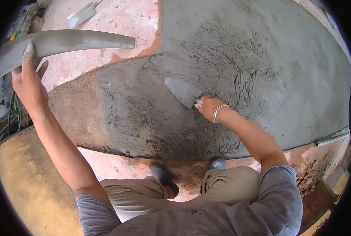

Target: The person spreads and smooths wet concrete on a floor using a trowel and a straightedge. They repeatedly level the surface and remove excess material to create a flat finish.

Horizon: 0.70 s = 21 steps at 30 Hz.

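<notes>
At the upper left, my left hand (31,84) grips the lower edge of a long grey straightedge (77,39), one finger laid over its face. The straightedge looks curved in this view, and its right end reaches over pink surface. My right hand (211,107), with a chain bracelet at the wrist, is closed around the handle of a pointed trowel (181,92). The trowel blade lies against wet grey mortar (230,129), pointing left and away from me. Most of the handle is hidden by my fingers. Around the blade the mortar is rough and ridged; farther right it is smoother.
Another flat grey tool (83,15) lies on the pink painted surface (116,19) at the upper left. Cables (11,112) and clutter line the left edge. A thin light strip (332,139) sits along the mortar's right front edge. My feet stand at its near edge.
</notes>
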{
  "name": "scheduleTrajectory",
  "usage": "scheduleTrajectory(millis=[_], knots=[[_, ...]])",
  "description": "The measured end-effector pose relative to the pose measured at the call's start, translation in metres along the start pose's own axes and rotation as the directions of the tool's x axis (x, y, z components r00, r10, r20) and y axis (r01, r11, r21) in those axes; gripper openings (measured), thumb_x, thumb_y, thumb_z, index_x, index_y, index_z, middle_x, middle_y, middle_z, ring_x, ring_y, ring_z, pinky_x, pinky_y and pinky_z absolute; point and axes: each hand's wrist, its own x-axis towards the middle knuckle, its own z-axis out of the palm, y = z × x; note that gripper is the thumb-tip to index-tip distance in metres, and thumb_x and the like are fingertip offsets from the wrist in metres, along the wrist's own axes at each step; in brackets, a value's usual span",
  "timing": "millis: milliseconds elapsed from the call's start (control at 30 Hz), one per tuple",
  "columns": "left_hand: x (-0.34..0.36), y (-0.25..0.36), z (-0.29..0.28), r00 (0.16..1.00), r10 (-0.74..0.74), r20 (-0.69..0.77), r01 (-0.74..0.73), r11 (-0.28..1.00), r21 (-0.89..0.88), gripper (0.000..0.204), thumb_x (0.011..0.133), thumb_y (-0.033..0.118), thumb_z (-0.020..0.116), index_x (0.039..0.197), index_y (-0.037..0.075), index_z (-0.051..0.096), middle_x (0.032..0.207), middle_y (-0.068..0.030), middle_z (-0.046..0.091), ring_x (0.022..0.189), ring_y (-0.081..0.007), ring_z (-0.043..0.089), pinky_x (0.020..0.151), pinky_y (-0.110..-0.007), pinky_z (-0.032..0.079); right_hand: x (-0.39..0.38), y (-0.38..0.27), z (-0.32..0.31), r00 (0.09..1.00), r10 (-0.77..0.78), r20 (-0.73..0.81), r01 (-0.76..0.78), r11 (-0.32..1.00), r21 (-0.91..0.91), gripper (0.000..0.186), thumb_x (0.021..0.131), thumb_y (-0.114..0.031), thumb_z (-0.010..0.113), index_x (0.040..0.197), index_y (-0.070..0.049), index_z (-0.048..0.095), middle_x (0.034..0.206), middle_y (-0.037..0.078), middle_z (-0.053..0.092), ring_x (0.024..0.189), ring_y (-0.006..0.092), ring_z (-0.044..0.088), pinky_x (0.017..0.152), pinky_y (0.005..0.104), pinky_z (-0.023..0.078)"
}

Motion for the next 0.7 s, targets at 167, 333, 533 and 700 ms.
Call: scheduleTrajectory(millis=[167, 333, 533, 700], knots=[[0.010, -0.021, -0.012, 0.999, -0.017, -0.029, 0.019, 0.997, 0.076, 0.060, 0.091, 0.038, 0.070, 0.123, -0.011, 0.057, 0.118, -0.0200, 0.064, 0.107, -0.0278, 0.067, 0.091, -0.040, 0.056, -0.038, 0.014, 0.040, 0.998, -0.001, 0.065, 0.002, 1.000, -0.014, 0.049, 0.102, -0.041, 0.044, 0.122, 0.002, 0.054, 0.105, 0.027, 0.069, 0.102, 0.0427, 0.067, 0.090, 0.0494, 0.052], [0.018, -0.044, -0.025, 1.000, 0.018, -0.007, -0.017, 0.999, 0.042, 0.058, 0.095, 0.034, 0.066, 0.121, -0.017, 0.057, 0.116, -0.0236, 0.064, 0.110, -0.0289, 0.065, 0.093, -0.038, 0.057, -0.074, 0.037, 0.072, 0.996, 0.057, 0.067, -0.048, 0.991, -0.123, 0.045, 0.101, -0.045, 0.045, 0.116, -0.002, 0.053, 0.104, 0.025, 0.071, 0.098, 0.0407, 0.069, 0.087, 0.0497, 0.053], [0.020, -0.054, -0.033, 0.996, -0.082, 0.043, 0.080, 0.996, 0.043, 0.045, 0.106, 0.027, 0.045, 0.141, -0.001, 0.050, 0.140, -0.0132, 0.054, 0.128, -0.0273, 0.055, 0.106, -0.038, 0.047, -0.092, 0.105, 0.069, 0.857, 0.275, -0.436, -0.324, 0.945, -0.042, 0.040, 0.100, -0.044, 0.051, 0.108, -0.005, 0.051, 0.086, 0.025, 0.070, 0.080, 0.0425, 0.070, 0.069, 0.0521, 0.055], [0.015, -0.051, -0.028, 0.991, 0.129, 0.031, -0.131, 0.988, 0.081, 0.047, 0.098, 0.030, 0.059, 0.126, -0.009, 0.061, 0.121, -0.0207, 0.064, 0.110, -0.0297, 0.066, 0.094, -0.039, 0.056, -0.095, 0.120, 0.046, 0.725, 0.373, -0.579, -0.380, 0.918, 0.115, 0.036, 0.098, -0.040, 0.055, 0.105, -0.004, 0.051, 0.084, 0.026, 0.068, 0.076, 0.0465, 0.067, 0.067, 0.0516, 0.054]])
